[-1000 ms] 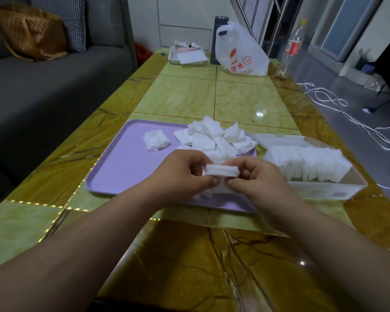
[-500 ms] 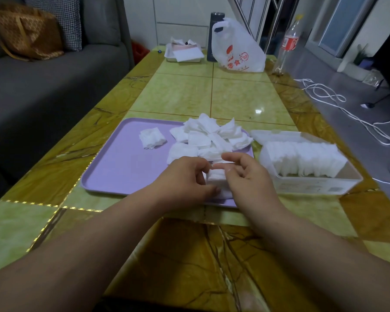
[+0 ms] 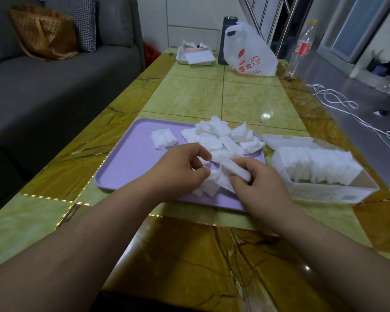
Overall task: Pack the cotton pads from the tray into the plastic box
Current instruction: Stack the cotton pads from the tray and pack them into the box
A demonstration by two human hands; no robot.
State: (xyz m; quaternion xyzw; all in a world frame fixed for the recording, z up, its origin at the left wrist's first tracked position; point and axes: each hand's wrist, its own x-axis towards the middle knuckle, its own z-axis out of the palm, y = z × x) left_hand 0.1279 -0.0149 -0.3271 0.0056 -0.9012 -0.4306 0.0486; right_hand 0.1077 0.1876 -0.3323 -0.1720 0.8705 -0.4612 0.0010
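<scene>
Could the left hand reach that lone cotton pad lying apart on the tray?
Probably yes: the lone pad lies on bare tray just beyond the left hand, nothing between them, though that hand is busy pinching other pads.

Plastic bag [image 3: 250,55], bottle [image 3: 301,49] (upright), sofa [image 3: 54,86]

Your table [image 3: 245,100] of glossy green and amber tiles runs far ahead. Left of it is a grey sofa [image 3: 54,91] bearing a brown bag [image 3: 45,34]. At the far end stand a white plastic bag [image 3: 250,52] and a bottle [image 3: 302,48]. White cable [image 3: 338,102] lies on the grey floor [image 3: 324,73], right.
</scene>
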